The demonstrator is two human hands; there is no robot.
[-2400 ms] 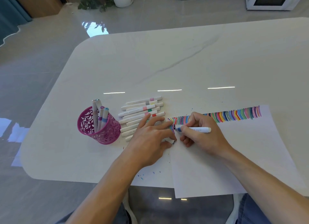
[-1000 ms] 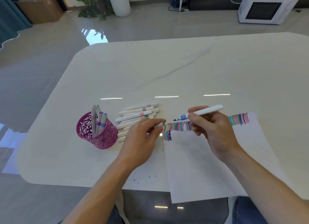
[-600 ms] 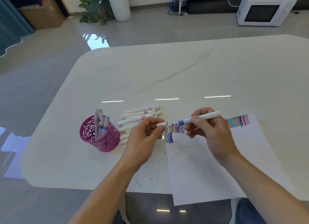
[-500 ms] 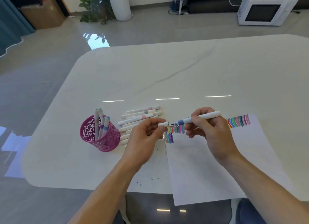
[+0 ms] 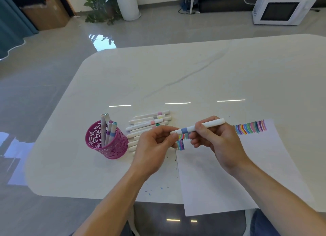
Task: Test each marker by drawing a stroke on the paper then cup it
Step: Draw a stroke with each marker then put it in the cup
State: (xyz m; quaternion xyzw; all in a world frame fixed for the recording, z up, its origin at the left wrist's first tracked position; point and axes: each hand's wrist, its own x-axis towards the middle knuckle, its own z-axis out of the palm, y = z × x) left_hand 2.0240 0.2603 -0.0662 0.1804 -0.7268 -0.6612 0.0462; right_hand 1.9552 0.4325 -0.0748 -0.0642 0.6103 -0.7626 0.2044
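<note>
My right hand (image 5: 214,138) grips a white marker with a blue band (image 5: 202,126) above the white paper (image 5: 229,174). My left hand (image 5: 155,144) pinches the marker's white cap (image 5: 175,132), which sits on the tip end. A row of coloured strokes (image 5: 250,129) runs along the paper's far edge. Left of my hands, several white markers (image 5: 150,120) lie side by side on the table. The pink cut-out cup (image 5: 105,142) stands further left and holds several markers upright.
The white marble table (image 5: 194,77) has a rounded near-left corner and small ink specks near its front edge. The paper overhangs the front edge. Beyond the table are a white microwave (image 5: 280,8), a potted plant (image 5: 100,6) and a cardboard box on the floor.
My right hand lifted the marker off the paper after a stroke. My left hand brought the cap to the tip, and the cap now covers it.
</note>
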